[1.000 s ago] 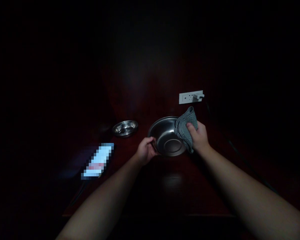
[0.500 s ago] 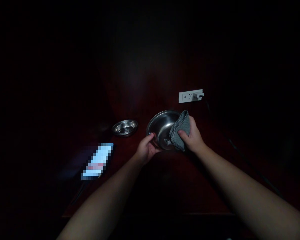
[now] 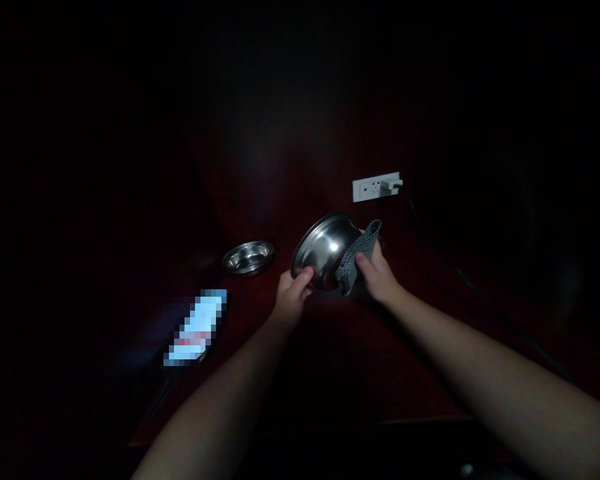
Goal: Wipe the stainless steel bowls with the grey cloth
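Gripping a round, silver-coloured metal bowl (image 3: 325, 250) at its near left side, the left hand (image 3: 291, 297) is holding it tilted above the dark red worktop (image 3: 410, 393). The thumb is pressing on the outer wall close to the rim, and the other fingers are going behind the bowl, where they are mostly hiding. The bowl is showing its shining outer side to the camera. At the right of the bowl, the right hand (image 3: 377, 272) is pinching a grey, textured, folded cloth (image 3: 351, 261) between the thumb and the other fingers, which are mostly hiding behind it; the cloth is touching the wall of the bowl. To the left of the bowl, a smaller, shallow, shiny metal dish (image 3: 249, 257) is resting on the worktop. Left of the bowl and nearer to the person, a flat, bright, bluish-white screen (image 3: 196, 330) is lying, its picture being blurred into squares. Behind the bowl and a little to its right, a white rectangular socket plate (image 3: 364, 191) is bearing a white plug (image 3: 391, 183).
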### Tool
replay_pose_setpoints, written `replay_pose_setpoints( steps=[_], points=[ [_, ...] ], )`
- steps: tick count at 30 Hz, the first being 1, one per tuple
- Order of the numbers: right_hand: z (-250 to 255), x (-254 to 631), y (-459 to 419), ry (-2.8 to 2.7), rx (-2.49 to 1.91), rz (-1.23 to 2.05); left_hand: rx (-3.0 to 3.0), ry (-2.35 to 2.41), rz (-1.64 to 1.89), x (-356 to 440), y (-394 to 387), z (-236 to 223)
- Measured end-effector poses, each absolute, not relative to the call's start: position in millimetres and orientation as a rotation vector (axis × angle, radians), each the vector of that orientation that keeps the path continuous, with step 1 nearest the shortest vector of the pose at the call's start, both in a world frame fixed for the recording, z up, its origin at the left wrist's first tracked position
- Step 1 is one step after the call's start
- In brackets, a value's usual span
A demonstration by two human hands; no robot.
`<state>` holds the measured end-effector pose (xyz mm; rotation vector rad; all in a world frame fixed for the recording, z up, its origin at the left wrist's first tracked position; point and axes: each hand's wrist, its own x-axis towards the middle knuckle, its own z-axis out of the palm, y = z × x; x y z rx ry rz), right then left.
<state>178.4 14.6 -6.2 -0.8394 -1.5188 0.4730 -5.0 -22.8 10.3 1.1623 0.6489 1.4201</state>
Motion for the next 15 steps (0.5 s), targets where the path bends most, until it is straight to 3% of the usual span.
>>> replay_pose_setpoints(
  steps=[15],
  points=[
    [-12.1, 183.5, 18.5, -1.555, -0.842, 0.444, 1.167, 0.702, 1.503, -7.3, -18.7, 1.4]
  ],
)
